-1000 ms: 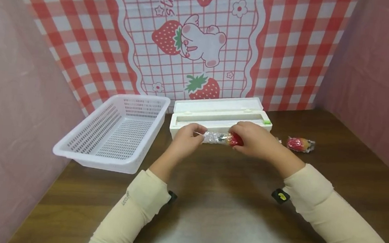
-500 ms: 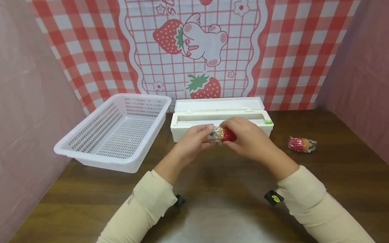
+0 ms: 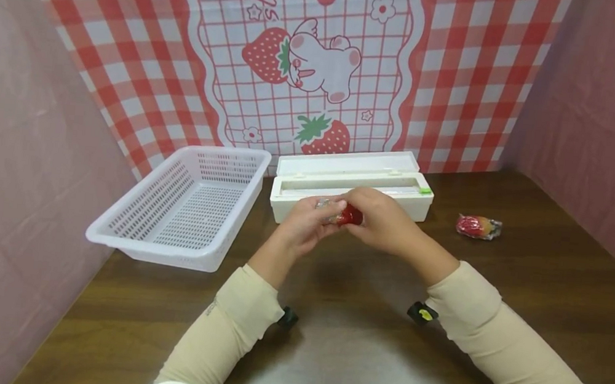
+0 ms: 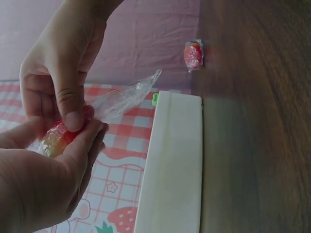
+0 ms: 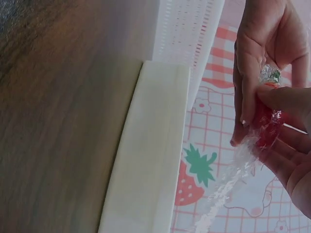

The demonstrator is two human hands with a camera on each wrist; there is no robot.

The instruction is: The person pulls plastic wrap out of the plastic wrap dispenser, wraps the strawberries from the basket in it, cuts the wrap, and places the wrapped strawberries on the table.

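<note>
Between both hands, in front of the white box, is a red and yellow strawberry point(image 3: 351, 215) in clear plastic wrap. My left hand point(image 3: 304, 224) holds its paler end, thumb on top and fingers underneath. From the other side my right hand point(image 3: 382, 220) pinches the red end, as the right wrist view shows with its thumb point(image 5: 279, 97) across the fruit. A twisted tail of plastic wrap point(image 4: 127, 99) sticks out past the fingers in the left wrist view. Part of the strawberry is hidden by the fingers.
A white cling film box point(image 3: 351, 203) with raised lid and green slider point(image 3: 425, 191) stands behind the hands. To the left is a white perforated basket point(image 3: 171, 251). Another wrapped strawberry point(image 3: 478, 227) lies on the wooden table point(image 3: 543, 289) at right. A checked cloth point(image 3: 463, 77) hangs behind.
The hands have come together. My left hand shifted right from the loose wrap end onto the strawberry, and my right hand moved slightly left; the fruit is now more covered by fingers.
</note>
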